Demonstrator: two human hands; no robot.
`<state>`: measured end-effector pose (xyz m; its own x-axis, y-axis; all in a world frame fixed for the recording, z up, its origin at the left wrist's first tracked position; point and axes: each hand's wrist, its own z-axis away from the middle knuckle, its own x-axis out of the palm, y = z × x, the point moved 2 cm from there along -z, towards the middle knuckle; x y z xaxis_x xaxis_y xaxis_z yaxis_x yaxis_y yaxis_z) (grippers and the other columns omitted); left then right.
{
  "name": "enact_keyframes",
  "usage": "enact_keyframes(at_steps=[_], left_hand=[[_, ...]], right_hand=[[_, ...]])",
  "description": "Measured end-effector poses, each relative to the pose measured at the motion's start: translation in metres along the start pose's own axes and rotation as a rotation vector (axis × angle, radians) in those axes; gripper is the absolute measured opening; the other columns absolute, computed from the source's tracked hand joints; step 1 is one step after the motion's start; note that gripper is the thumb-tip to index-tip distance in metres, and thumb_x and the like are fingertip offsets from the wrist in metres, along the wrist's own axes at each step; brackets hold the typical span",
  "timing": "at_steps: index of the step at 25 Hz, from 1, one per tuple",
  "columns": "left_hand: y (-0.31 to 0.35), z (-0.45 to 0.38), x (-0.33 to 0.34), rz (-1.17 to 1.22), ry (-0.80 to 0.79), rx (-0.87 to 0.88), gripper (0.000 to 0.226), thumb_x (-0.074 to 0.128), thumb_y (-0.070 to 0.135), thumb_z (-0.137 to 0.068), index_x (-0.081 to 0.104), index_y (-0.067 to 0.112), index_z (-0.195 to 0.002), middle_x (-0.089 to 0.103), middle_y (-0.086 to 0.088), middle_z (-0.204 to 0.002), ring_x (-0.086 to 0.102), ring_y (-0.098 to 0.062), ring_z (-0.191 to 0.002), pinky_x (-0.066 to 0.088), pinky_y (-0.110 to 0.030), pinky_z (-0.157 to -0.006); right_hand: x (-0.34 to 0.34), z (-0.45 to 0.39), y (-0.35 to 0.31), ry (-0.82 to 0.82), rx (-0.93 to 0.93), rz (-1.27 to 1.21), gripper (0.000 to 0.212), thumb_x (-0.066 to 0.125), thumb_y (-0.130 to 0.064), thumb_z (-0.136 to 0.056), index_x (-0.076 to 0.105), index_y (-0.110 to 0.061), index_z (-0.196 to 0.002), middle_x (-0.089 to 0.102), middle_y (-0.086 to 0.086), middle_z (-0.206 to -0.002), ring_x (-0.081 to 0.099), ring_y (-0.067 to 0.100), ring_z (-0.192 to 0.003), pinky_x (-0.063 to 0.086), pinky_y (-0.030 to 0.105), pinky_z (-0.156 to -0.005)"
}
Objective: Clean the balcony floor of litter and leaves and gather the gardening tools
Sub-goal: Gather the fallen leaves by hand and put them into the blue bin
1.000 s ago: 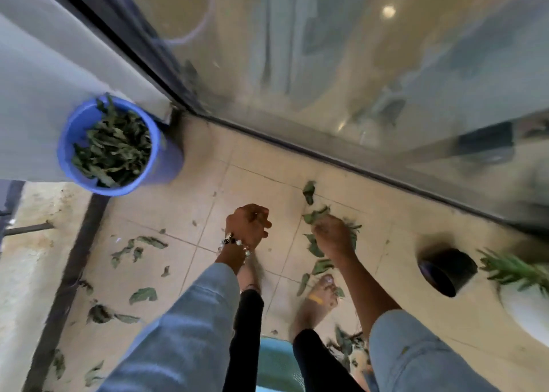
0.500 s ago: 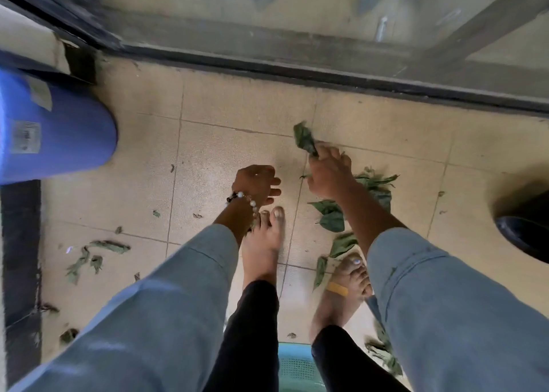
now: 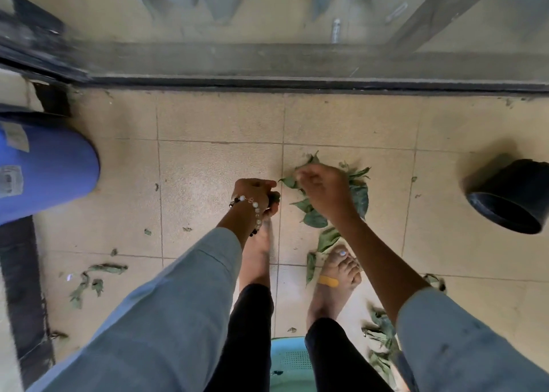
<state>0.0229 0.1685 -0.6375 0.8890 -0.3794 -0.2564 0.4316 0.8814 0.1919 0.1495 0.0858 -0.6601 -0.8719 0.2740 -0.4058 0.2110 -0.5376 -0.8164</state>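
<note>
at the far left a blue bucket (image 3: 50, 166) stood on the tiled floor (image 3: 219, 166) against the wall, only its side in view, with two pale labels on it. a dark strip (image 3: 20, 287) ran along the floor's left edge below it. a few scattered leaves (image 3: 98, 275) lay on the tiles near that strip, well apart from both hands, with small fragments further toward the middle.

the left hand (image 3: 255, 194), wearing a beaded bracelet (image 3: 252, 207) at the wrist, was held low over the left bare foot (image 3: 255, 258). its fingers were curled inward around something small and dark; what it was could not be told.

just beside it, the right hand (image 3: 322, 189) was down on a leaf pile (image 3: 356, 195) on the tiles. its fingers were bent and drawn together at the pile's left edge, pinching leaves there; blur prevented a finer reading. more leaves trailed from the pile down to the right bare foot (image 3: 335, 275), which bore a yellow plaster.

a light blue perforated basket (image 3: 289, 362) showed at the bottom edge between the legs. further leaves (image 3: 381, 341) lay to its right, partly hidden by the right sleeve (image 3: 475, 341).

at the far right a black pot (image 3: 511, 198) lay tipped on its side, well apart from the pile. a glass door and its dark track (image 3: 297, 84) spanned the top.
</note>
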Motion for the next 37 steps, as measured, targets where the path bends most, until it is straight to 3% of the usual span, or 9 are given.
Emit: enact_keyframes(at_steps=[4, 8, 11, 16, 20, 23, 26, 32, 37], left_hand=[[-0.004, -0.021, -0.009, 0.218, 0.037, -0.048, 0.04, 0.036, 0.017, -0.104, 0.061, 0.007, -0.075, 0.058, -0.007, -0.072, 0.041, -0.009, -0.029, 0.031, -0.012, -0.036], [-0.016, -0.04, -0.017, 0.025, 0.072, 0.003, 0.073, 0.03, 0.064, -0.095, 0.07, 0.005, -0.079, 0.04, -0.003, -0.055, 0.039, -0.015, -0.041, 0.042, -0.024, -0.046], [-0.018, -0.041, -0.017, 0.0, 0.092, -0.009, 0.066, 0.048, 0.066, -0.088, 0.071, 0.004, -0.082, 0.039, -0.002, -0.054, 0.039, -0.017, -0.048, 0.043, -0.027, -0.049], [-0.022, -0.015, 0.012, 0.218, -0.141, -0.075, 0.052, 0.053, 0.059, -0.089, 0.065, 0.012, -0.108, 0.067, -0.002, -0.088, 0.059, -0.014, -0.079, 0.04, -0.028, -0.057], [-0.023, -0.001, 0.032, 0.326, -0.157, -0.19, 0.063, 0.045, 0.065, -0.09, 0.065, 0.01, -0.114, 0.07, -0.007, -0.099, 0.064, -0.02, -0.098, 0.051, -0.03, -0.084], [-0.026, 0.0, 0.03, 0.226, 0.019, -0.132, 0.041, 0.038, 0.044, -0.101, 0.059, 0.01, -0.111, 0.066, 0.002, -0.092, 0.063, -0.012, -0.068, 0.054, -0.023, -0.054], [-0.011, 0.0, 0.026, 0.423, 0.083, -0.146, 0.043, 0.028, 0.019, -0.105, 0.06, 0.018, -0.075, 0.055, 0.003, -0.05, 0.044, -0.009, -0.032, 0.031, -0.012, -0.031], [-0.014, -0.027, 0.025, 0.118, 0.176, -0.044, 0.054, 0.053, 0.063, -0.087, 0.053, 0.01, -0.08, 0.036, -0.001, -0.051, 0.031, -0.012, -0.033, 0.03, -0.015, -0.039], [-0.024, -0.033, 0.021, 0.048, 0.164, -0.044, 0.043, 0.07, 0.041, -0.085, 0.052, 0.005, -0.07, 0.045, -0.007, -0.057, 0.042, -0.017, -0.041, 0.041, -0.021, -0.045]], right_hand=[[0.02, -0.027, 0.044, -0.226, -0.021, 0.772, 0.052, 0.066, -0.017, -0.085, 0.05, -0.02, -0.135, 0.037, 0.022, -0.143, 0.035, 0.04, -0.129, 0.044, 0.046, -0.097], [0.05, -0.028, 0.054, -0.132, -0.237, 1.094, 0.019, 0.073, -0.006, -0.068, 0.072, -0.008, -0.087, 0.062, 0.024, -0.108, 0.059, 0.043, -0.099, 0.057, 0.039, -0.063], [0.044, -0.04, 0.052, -0.012, -0.36, 0.679, 0.014, 0.075, 0.012, -0.057, 0.07, 0.002, -0.065, 0.066, 0.019, -0.068, 0.066, 0.033, -0.069, 0.055, 0.03, -0.054], [0.036, -0.005, -0.006, 0.144, 0.235, -0.374, 0.015, 0.073, -0.002, -0.077, 0.076, -0.009, -0.091, 0.073, -0.002, -0.083, 0.068, 0.006, -0.073, 0.057, 0.022, -0.072], [0.038, 0.041, -0.025, -0.029, -0.153, -0.023, 0.017, 0.052, -0.007, -0.086, 0.068, -0.008, -0.082, 0.071, 0.006, -0.086, 0.065, 0.022, -0.091, 0.05, 0.043, -0.082], [0.014, 0.041, 0.005, -0.356, -0.145, 0.293, 0.028, 0.045, -0.032, -0.093, 0.07, -0.029, -0.103, 0.043, -0.006, -0.147, 0.013, 0.026, -0.146, 0.003, 0.053, -0.11], [-0.023, 0.024, 0.031, -0.05, -0.03, -0.114, 0.018, 0.063, -0.019, -0.086, 0.073, -0.024, -0.101, 0.062, 0.008, -0.126, 0.047, 0.026, -0.128, 0.032, 0.049, -0.109], [0.005, 0.003, 0.083, -0.16, 0.245, 0.889, 0.065, 0.06, -0.047, -0.088, 0.036, -0.023, -0.143, 0.026, 0.029, -0.147, 0.022, 0.054, -0.134, 0.031, 0.059, -0.105], [0.028, 0.001, 0.085, -0.062, -0.114, 1.144, 0.013, 0.077, -0.003, -0.063, 0.07, -0.004, -0.074, 0.068, 0.021, -0.085, 0.067, 0.033, -0.084, 0.057, 0.031, -0.054]])
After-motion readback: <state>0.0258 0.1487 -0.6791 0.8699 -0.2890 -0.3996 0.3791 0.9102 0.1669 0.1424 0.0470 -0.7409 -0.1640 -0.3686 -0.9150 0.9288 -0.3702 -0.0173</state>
